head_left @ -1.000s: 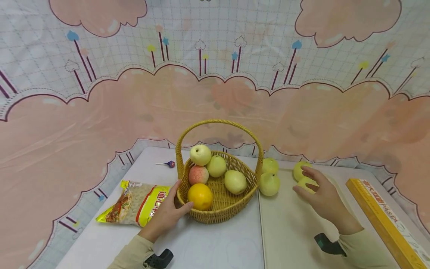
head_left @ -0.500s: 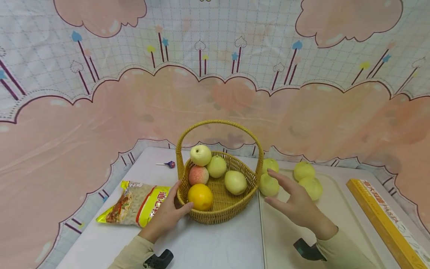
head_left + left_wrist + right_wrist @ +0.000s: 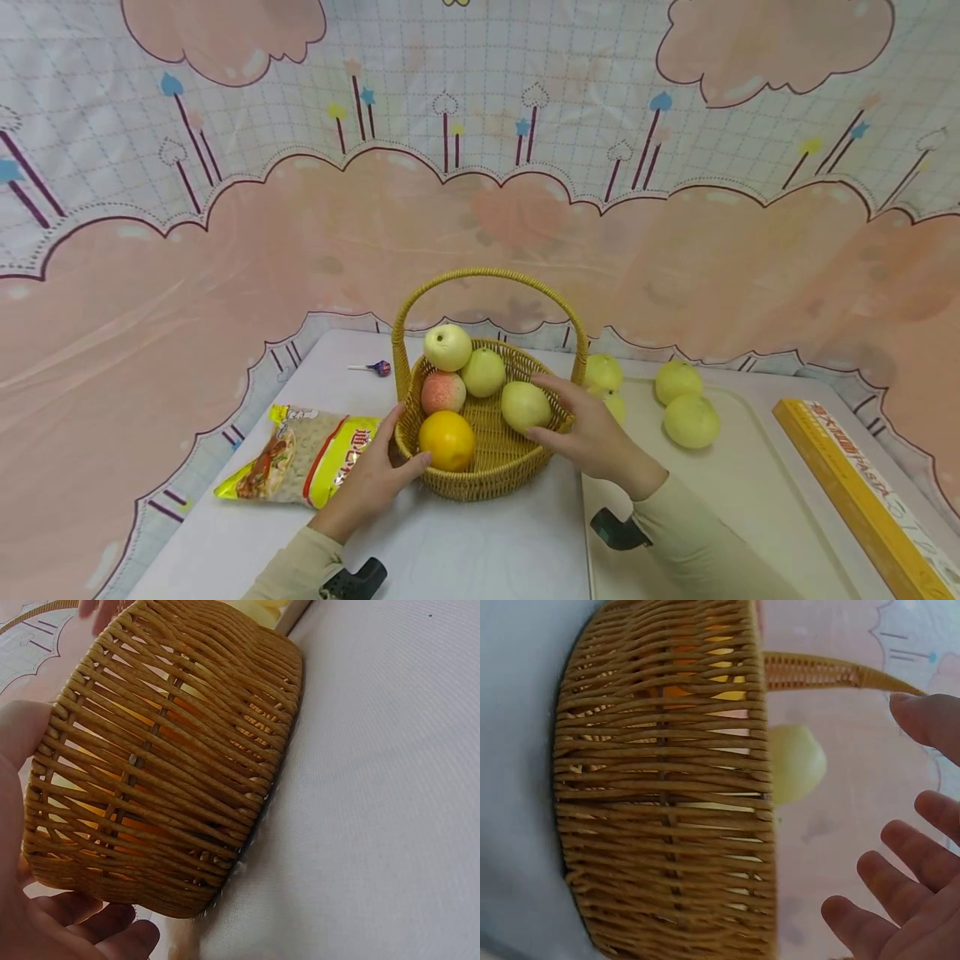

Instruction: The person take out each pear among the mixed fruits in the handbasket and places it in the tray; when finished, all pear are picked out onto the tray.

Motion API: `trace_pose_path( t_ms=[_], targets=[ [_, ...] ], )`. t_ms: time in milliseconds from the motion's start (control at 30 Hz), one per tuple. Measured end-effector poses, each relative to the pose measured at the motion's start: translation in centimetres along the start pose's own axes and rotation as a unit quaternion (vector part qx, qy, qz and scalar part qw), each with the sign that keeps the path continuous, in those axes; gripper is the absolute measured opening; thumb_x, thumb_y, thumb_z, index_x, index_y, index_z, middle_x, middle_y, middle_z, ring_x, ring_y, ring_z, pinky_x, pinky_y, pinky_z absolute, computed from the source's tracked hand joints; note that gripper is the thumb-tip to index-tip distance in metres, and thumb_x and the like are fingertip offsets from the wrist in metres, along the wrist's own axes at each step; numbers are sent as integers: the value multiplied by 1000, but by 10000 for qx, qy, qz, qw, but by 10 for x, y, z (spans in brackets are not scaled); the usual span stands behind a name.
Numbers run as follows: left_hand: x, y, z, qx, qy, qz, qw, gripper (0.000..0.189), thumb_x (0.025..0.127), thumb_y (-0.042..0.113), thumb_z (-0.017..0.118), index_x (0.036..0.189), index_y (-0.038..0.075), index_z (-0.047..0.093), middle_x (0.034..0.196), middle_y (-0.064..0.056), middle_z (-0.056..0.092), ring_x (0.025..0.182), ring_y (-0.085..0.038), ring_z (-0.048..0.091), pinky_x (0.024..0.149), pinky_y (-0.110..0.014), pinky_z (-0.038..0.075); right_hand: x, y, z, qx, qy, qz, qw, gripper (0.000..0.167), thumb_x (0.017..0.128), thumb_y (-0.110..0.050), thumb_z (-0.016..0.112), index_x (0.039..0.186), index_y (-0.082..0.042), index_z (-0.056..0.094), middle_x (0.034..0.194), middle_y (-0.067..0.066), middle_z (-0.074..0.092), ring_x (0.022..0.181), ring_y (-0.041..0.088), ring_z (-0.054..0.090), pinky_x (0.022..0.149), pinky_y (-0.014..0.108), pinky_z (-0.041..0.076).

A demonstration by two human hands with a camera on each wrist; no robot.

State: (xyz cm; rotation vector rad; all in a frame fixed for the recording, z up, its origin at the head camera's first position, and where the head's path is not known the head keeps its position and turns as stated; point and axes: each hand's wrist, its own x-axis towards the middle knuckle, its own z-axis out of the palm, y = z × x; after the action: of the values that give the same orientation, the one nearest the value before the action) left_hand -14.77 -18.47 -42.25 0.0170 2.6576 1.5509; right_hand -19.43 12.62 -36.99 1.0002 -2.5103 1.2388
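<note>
A wicker basket (image 3: 480, 486) with a tall arched handle stands on the table. My left hand (image 3: 375, 477) grips its left side, with the thumb at the rim and the fingers round the woven wall (image 3: 172, 765). Inside lie an orange (image 3: 447, 442), a peach (image 3: 443, 392) and pale green pears: one at the right (image 3: 523, 407), one at the back (image 3: 483, 372) and one resting high at the back left (image 3: 447, 347). My right hand (image 3: 600, 440) reaches over the right rim with spread fingers beside the right-hand pear. In the right wrist view those fingers hold nothing.
Right of the basket, a cream tray (image 3: 750, 483) carries several more pears (image 3: 692, 421). A long yellow pasta box (image 3: 855, 483) lies beyond it. At left are a yellow-ended food bag (image 3: 300, 454) and a lollipop (image 3: 382, 367). A patterned cloth (image 3: 480, 225) hangs behind.
My right hand has moved left from the pears on the tray's far side to the basket's right rim, empty throughout. The left hand and the basket have stayed in place.
</note>
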Motion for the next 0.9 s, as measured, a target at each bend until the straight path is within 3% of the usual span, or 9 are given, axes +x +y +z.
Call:
trace_pose_path(
  t_ms=[267, 533, 900],
  targets=[
    [0, -1, 1, 8, -6, 15, 10000, 98, 92, 46, 70, 161, 12, 10, 164, -20, 15, 149, -40, 16, 118, -58, 12, 20, 5, 16, -14, -345, 752, 9966, 69, 86, -25, 81, 146, -6, 51, 152, 13, 46, 141, 33, 39, 114, 52, 32],
    [-1, -1, 1, 0, -3, 39, 10000, 98, 92, 45, 70, 161, 11, 10, 165, -19, 15, 149, -39, 16, 118, -57, 12, 35, 13, 26, -154, -460, 1277, 9906, 71, 87, -33, 79, 148, -9, 50, 152, 9, 46, 142, 32, 38, 115, 51, 30],
    [-1, -1, 2, 13, 20, 34, 10000, 97, 92, 44, 70, 161, 12, 10, 164, -19, 16, 149, -39, 17, 118, -57, 14, 47, 21, 32, -631, -751, 1368, 9857, 73, 86, -30, 79, 146, -3, 49, 149, 15, 49, 137, 32, 44, 114, 46, 34]
  ],
)
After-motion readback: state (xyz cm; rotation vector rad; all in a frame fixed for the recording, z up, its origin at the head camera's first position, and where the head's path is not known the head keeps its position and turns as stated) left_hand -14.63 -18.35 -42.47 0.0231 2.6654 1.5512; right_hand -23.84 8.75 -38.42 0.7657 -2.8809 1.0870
